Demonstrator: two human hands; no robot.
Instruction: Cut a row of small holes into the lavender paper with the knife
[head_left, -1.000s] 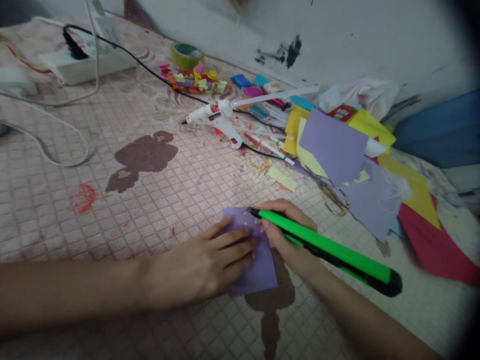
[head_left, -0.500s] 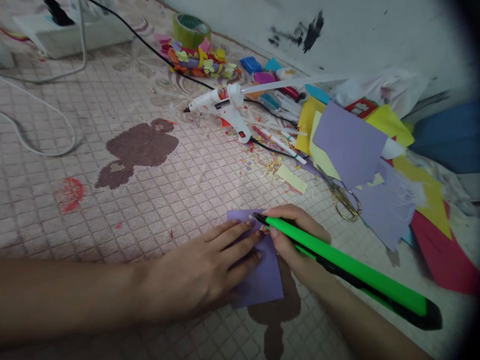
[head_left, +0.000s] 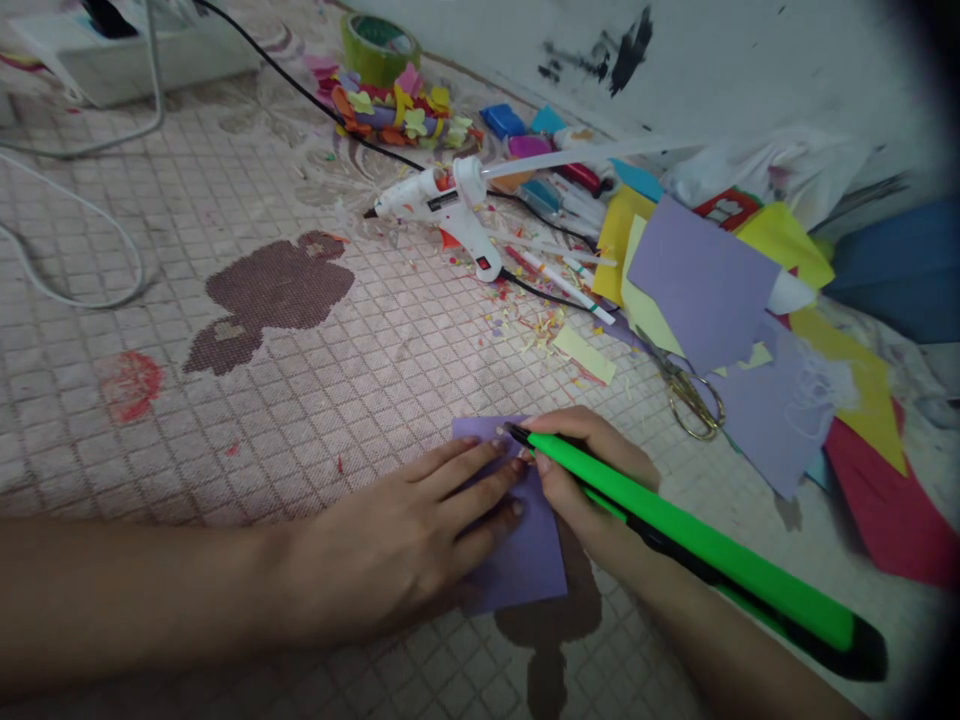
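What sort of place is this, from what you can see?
Probably a makeshift craft spot at home: a hot glue gun, coloured paper sheets and a green utility knife lie or work on a patterned cloth.

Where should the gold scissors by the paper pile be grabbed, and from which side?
Best taken by the finger loops of the gold scissors, coming from the near side, where the right hand holds the green cutter. The loops lie exposed on the mat, while the blades run in under the coloured paper sheets, so drawing them back toward the person seems safest.
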